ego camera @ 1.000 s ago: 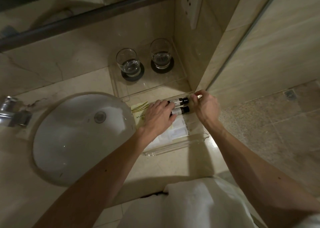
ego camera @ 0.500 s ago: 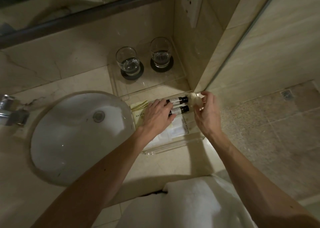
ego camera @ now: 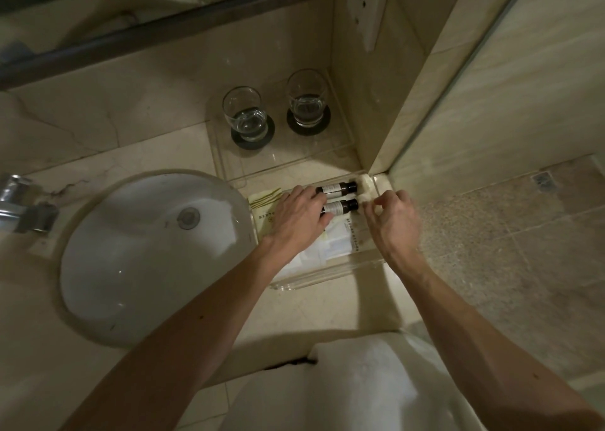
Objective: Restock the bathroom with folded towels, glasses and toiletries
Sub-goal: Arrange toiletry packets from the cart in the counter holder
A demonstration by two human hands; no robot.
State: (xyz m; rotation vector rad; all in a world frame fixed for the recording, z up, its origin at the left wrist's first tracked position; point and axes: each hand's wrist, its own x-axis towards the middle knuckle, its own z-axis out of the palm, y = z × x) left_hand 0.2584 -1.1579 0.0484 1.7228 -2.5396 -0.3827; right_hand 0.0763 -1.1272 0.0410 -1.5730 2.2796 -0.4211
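One chrome tap [ego camera: 23,208] shows at the far left, cut off by the frame edge. Next to it is a white oval basin [ego camera: 147,260] sunk in the marble counter. Behind, on a clear rear tray [ego camera: 229,168], two glasses [ego camera: 244,113] [ego camera: 307,98] stand apart, each on a dark coaster; whether they hold water is hard to judge.

The left hand [ego camera: 299,216] lies palm down in the clear front tray [ego camera: 327,280], fingers straight and close together, resting on the near ends of two dark toiletry bottles [ego camera: 337,187] [ego camera: 340,206] that lie side by side. Paper packets [ego camera: 334,244] beneath are partly hidden, their print unreadable.

A pale item [ego camera: 366,188], not identifiable, sits just beside the bottle caps. The right hand [ego camera: 393,221] is beside it, fingers curled, thumb and forefinger nearly meeting; I cannot tell whether they pinch anything.

A folded white towel [ego camera: 360,381] lies at the counter's near edge, cut off below.
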